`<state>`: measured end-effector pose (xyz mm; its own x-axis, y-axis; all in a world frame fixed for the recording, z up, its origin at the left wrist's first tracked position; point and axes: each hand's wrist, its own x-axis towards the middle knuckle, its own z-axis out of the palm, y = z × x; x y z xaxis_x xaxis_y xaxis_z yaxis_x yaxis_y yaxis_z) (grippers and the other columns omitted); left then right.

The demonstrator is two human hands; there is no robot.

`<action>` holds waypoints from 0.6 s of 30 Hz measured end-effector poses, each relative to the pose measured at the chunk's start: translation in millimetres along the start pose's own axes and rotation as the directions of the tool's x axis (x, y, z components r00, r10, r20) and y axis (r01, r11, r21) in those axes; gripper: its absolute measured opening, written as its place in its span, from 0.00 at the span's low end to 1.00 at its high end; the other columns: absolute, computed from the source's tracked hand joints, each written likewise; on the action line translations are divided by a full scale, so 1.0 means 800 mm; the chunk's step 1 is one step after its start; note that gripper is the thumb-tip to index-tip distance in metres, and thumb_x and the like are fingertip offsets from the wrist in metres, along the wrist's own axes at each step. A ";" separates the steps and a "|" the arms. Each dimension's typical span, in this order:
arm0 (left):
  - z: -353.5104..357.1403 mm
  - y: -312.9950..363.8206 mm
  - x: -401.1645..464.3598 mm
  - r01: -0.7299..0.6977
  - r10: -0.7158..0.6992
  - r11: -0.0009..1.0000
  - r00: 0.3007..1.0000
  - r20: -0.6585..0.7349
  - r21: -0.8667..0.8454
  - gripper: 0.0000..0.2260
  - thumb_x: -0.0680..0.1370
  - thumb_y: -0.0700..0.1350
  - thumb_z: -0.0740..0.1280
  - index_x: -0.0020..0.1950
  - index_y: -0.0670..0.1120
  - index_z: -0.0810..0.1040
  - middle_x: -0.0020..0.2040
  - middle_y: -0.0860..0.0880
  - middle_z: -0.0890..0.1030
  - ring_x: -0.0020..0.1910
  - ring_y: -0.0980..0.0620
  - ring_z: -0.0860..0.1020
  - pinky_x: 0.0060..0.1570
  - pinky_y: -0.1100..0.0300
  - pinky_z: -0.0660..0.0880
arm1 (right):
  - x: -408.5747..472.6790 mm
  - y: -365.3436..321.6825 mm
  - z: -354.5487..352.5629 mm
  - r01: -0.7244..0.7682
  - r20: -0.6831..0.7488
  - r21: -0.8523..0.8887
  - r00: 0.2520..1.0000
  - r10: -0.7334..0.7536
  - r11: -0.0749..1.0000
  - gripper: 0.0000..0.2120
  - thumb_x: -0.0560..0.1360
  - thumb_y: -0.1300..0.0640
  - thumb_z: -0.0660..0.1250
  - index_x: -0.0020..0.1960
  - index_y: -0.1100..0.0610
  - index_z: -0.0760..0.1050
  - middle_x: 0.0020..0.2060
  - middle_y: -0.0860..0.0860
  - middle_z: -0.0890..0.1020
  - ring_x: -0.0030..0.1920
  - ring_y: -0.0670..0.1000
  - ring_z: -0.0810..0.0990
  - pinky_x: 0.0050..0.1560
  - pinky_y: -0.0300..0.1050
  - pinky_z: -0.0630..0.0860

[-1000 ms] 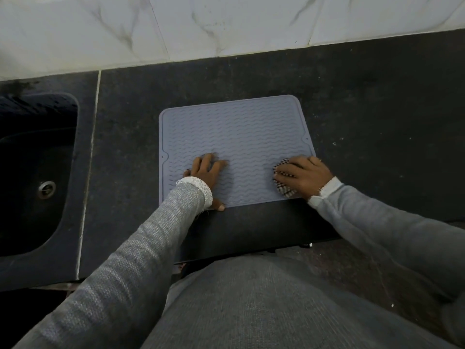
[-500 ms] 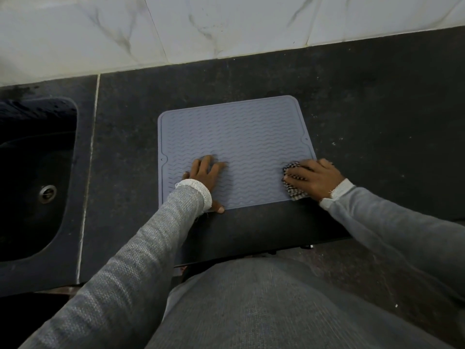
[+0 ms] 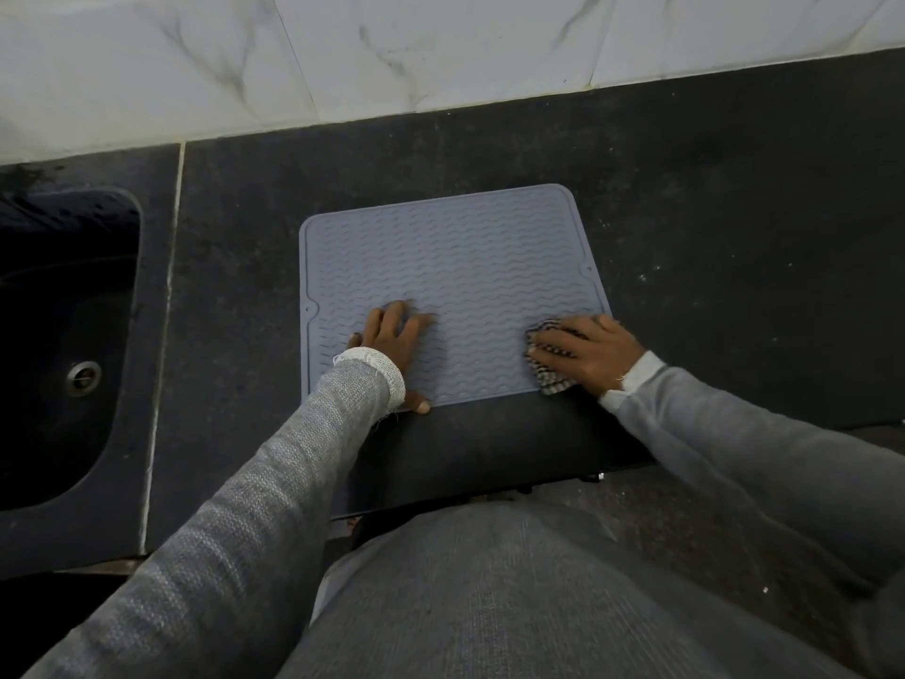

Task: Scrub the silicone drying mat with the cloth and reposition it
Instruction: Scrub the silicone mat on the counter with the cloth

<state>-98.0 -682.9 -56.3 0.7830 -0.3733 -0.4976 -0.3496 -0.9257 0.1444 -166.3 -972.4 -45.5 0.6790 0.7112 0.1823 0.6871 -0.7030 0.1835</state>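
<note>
A grey silicone drying mat (image 3: 455, 267) with wavy ridges lies flat on the dark counter (image 3: 710, 213). My left hand (image 3: 392, 340) rests flat on the mat's near left part, fingers spread, thumb at the near edge. My right hand (image 3: 587, 352) grips a bunched checked cloth (image 3: 551, 379) and presses it on the mat's near right corner. Most of the cloth is hidden under the hand.
A dark sink (image 3: 63, 345) with a metal drain (image 3: 83, 377) is set into the counter at the left. White marble-look wall tiles (image 3: 392, 51) run along the back. The counter's front edge lies just below the mat, in front of my body.
My right hand has slid the cloth rightward along the mat's near edge to the near right corner. My left hand has stayed in place on the mat.
</note>
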 end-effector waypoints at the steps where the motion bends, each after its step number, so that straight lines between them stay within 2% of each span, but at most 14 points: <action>1: 0.000 0.000 0.001 -0.001 0.001 1.000 1.000 0.003 -0.001 0.53 0.57 0.57 0.80 0.74 0.58 0.50 0.74 0.48 0.47 0.73 0.43 0.47 0.69 0.37 0.57 | -0.011 0.008 -0.003 -0.014 0.016 -0.016 1.000 0.015 1.000 0.15 0.72 0.59 0.59 0.48 0.52 0.84 0.48 0.49 0.85 0.43 0.55 0.84 0.39 0.45 0.77; 4: 0.000 0.000 0.002 -0.001 0.001 1.000 1.000 0.000 0.003 0.53 0.57 0.57 0.80 0.74 0.58 0.51 0.74 0.48 0.47 0.73 0.43 0.47 0.68 0.37 0.58 | -0.015 0.014 -0.009 -0.043 0.061 -0.020 0.997 0.044 0.999 0.15 0.70 0.58 0.60 0.47 0.51 0.84 0.47 0.48 0.85 0.44 0.54 0.84 0.40 0.44 0.75; 6: 0.001 0.000 0.002 0.005 -0.005 1.000 1.000 -0.010 0.005 0.53 0.57 0.57 0.80 0.73 0.58 0.51 0.74 0.48 0.48 0.73 0.44 0.48 0.68 0.38 0.58 | 0.004 0.006 -0.011 -0.056 0.039 0.002 0.998 0.056 0.998 0.14 0.70 0.57 0.61 0.47 0.50 0.84 0.47 0.48 0.85 0.45 0.54 0.84 0.43 0.44 0.72; 9: 0.003 -0.001 0.003 0.005 -0.005 1.000 1.000 -0.017 0.015 0.53 0.56 0.57 0.80 0.73 0.58 0.51 0.73 0.49 0.48 0.73 0.44 0.48 0.68 0.38 0.59 | 0.045 -0.021 -0.004 -0.011 -0.010 0.063 1.000 0.012 0.998 0.11 0.66 0.55 0.71 0.49 0.51 0.83 0.49 0.49 0.84 0.46 0.55 0.83 0.43 0.45 0.74; 11: 0.004 -0.001 0.004 0.005 -0.004 1.000 1.000 -0.027 0.025 0.53 0.57 0.58 0.79 0.73 0.58 0.51 0.73 0.49 0.48 0.73 0.44 0.49 0.68 0.39 0.59 | 0.062 -0.038 0.000 0.063 0.040 0.051 0.997 -0.065 0.997 0.14 0.63 0.54 0.76 0.48 0.49 0.83 0.49 0.48 0.84 0.46 0.53 0.83 0.43 0.44 0.74; 12: 0.004 -0.002 0.004 0.003 -0.002 1.000 1.000 -0.031 0.029 0.53 0.56 0.58 0.79 0.73 0.58 0.51 0.73 0.48 0.48 0.72 0.44 0.49 0.68 0.39 0.60 | 0.063 -0.040 0.001 0.076 0.057 0.036 0.995 -0.078 0.996 0.12 0.64 0.54 0.75 0.48 0.48 0.83 0.49 0.47 0.84 0.46 0.52 0.83 0.42 0.43 0.74; 14: 0.006 -0.003 0.005 -0.004 0.004 1.000 1.000 -0.029 0.029 0.53 0.56 0.58 0.79 0.73 0.58 0.51 0.73 0.48 0.48 0.73 0.44 0.49 0.68 0.39 0.59 | 0.045 -0.029 0.001 0.060 0.049 0.039 0.997 -0.062 0.997 0.11 0.69 0.57 0.67 0.47 0.48 0.84 0.48 0.47 0.85 0.44 0.52 0.84 0.39 0.43 0.77; 16: 0.007 -0.004 0.005 -0.005 0.005 1.000 1.000 -0.022 0.021 0.54 0.56 0.59 0.79 0.73 0.58 0.50 0.73 0.49 0.47 0.73 0.44 0.48 0.67 0.39 0.59 | 0.013 -0.005 0.000 0.026 0.036 0.011 0.999 -0.026 1.000 0.15 0.70 0.59 0.60 0.47 0.50 0.84 0.47 0.48 0.85 0.42 0.53 0.84 0.38 0.45 0.78; 18: 0.006 -0.004 0.006 -0.005 0.005 1.000 1.000 -0.018 0.025 0.54 0.56 0.59 0.79 0.73 0.58 0.50 0.73 0.49 0.47 0.73 0.44 0.48 0.67 0.38 0.59 | -0.018 0.016 -0.006 -0.016 0.053 -0.036 0.998 0.018 0.999 0.16 0.70 0.60 0.58 0.47 0.51 0.84 0.47 0.49 0.85 0.42 0.54 0.84 0.39 0.45 0.78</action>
<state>-95.7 -681.3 -63.1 0.7902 -0.3790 -0.4816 -0.3662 -0.9221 0.1249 -168.3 -991.9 -41.4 0.7036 0.6978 0.1344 0.6666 -0.7137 0.2151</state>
